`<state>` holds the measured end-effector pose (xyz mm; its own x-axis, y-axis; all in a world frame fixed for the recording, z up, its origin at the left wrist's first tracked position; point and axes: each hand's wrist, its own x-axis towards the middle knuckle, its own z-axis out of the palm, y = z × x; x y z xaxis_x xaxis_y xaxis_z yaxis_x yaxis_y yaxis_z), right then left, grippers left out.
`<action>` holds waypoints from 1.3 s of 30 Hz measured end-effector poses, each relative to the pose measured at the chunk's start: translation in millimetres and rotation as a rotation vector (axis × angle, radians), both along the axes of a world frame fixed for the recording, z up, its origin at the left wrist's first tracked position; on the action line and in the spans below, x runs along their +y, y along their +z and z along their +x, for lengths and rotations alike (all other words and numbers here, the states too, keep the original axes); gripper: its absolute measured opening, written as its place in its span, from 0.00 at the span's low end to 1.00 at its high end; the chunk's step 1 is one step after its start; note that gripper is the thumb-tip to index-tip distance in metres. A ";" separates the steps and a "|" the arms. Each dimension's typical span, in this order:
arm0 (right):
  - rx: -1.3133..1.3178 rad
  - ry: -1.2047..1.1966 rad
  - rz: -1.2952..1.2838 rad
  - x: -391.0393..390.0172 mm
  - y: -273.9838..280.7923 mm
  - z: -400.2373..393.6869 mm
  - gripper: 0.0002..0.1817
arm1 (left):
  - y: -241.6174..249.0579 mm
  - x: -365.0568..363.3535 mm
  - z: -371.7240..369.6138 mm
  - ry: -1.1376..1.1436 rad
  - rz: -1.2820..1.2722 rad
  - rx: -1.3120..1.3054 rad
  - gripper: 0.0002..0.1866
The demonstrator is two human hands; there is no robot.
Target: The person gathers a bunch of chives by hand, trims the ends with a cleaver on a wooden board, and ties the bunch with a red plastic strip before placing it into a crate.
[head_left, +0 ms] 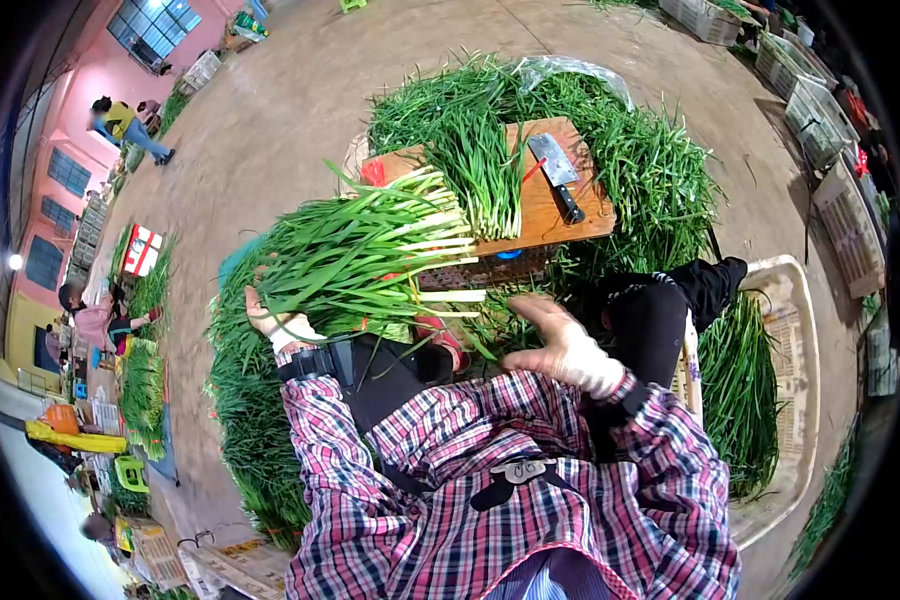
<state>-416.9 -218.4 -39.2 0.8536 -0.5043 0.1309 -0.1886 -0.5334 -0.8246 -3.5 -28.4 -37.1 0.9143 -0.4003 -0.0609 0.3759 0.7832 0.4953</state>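
A thick bunch of garlic chives (360,255) lies across my lap, its pale stem ends pointing right. My left hand (273,320) is wrapped round the leafy end from below, part of its fingers hidden by leaves. To the right of the stem ends, my right hand (560,345) is held with thumb and fingers apart and nothing in it. Beyond the bunch stands a wooden board (580,220), bearing a smaller row of chives (485,185) and a cleaver (558,172) with a black handle. A red strip (534,170) lies beside the blade.
Heaps of chives (660,170) surround the board, with another pile (255,400) along my left. A pale plastic crate (795,370) holding chives (740,390) stands at my right. Clear plastic film (575,75) covers part of the far heap. Other people (130,125) are at the left.
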 end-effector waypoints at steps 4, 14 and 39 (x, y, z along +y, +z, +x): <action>-0.105 0.151 0.873 27.3 7.2 66.2 0.36 | 11.0 -12.8 -17.7 0.103 0.100 0.068 0.23; -0.342 0.236 1.398 43.1 40.3 71.4 0.21 | -1.9 -10.1 -9.2 0.084 0.163 0.073 0.29; -0.429 0.202 1.288 31.4 9.9 104.8 0.20 | 39.3 -15.6 -13.1 0.076 0.092 0.067 0.23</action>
<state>-312.0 -187.0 -29.4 0.9378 -0.3417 -0.0611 0.1931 0.6598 -0.7262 -16.5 -44.1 2.2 0.9345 -0.3200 -0.1560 0.3518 0.7629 0.5424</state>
